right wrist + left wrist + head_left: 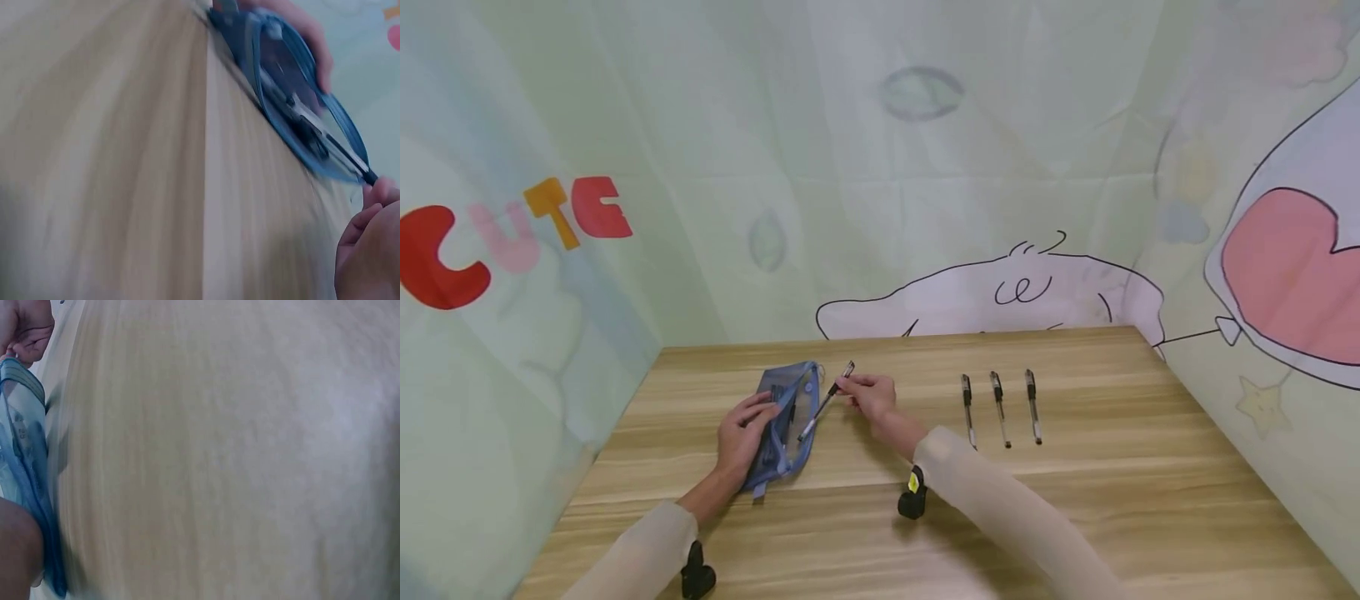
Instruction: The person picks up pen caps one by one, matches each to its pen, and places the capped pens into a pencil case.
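My left hand [741, 435] grips the near side of a blue, see-through zip pencil case [777, 380], fingers over its rim. The case's mouth gapes toward the right, and dark pens show inside it. Between thumb and fingertips, my right hand [877, 400] pinches a clear pen [827, 407] by its black grip end. The pen slants down, its lower end within the mouth of the case. In the right wrist view, the pen [340, 149] runs along the opening, with the right hand [375, 250] at its end.
Three similar pens, a left one [967, 408], a middle one [998, 404] and a right one [1033, 404], lie side by side on the wooden table [1112, 500]. A printed curtain [850, 167] hangs behind the table's far edge.
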Demonstrator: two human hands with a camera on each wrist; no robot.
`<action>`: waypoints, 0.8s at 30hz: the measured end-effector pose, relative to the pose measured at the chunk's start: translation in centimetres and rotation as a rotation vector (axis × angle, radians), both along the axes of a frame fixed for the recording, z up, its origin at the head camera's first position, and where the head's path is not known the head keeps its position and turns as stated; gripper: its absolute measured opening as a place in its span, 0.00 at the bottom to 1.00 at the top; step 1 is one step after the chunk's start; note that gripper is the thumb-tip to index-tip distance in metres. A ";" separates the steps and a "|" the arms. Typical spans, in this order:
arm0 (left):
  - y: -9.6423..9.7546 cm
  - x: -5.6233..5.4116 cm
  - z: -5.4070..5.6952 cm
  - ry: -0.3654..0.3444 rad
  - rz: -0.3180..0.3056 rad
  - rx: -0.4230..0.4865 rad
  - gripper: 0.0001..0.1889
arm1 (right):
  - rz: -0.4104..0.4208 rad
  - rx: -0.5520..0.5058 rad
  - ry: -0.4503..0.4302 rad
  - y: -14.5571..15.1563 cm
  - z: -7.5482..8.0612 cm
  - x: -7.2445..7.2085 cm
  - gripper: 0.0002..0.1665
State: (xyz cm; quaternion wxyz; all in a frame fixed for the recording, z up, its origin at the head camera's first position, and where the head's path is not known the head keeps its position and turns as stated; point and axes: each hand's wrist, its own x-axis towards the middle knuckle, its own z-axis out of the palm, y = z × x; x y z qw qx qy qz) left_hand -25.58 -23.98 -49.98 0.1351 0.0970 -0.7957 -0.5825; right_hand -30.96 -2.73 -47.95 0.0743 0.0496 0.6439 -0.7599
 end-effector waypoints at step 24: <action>0.3 0.4 0.4 0.028 0.000 0.009 0.15 | 0.151 0.231 -0.016 -4.1 -0.1 1.8 0.13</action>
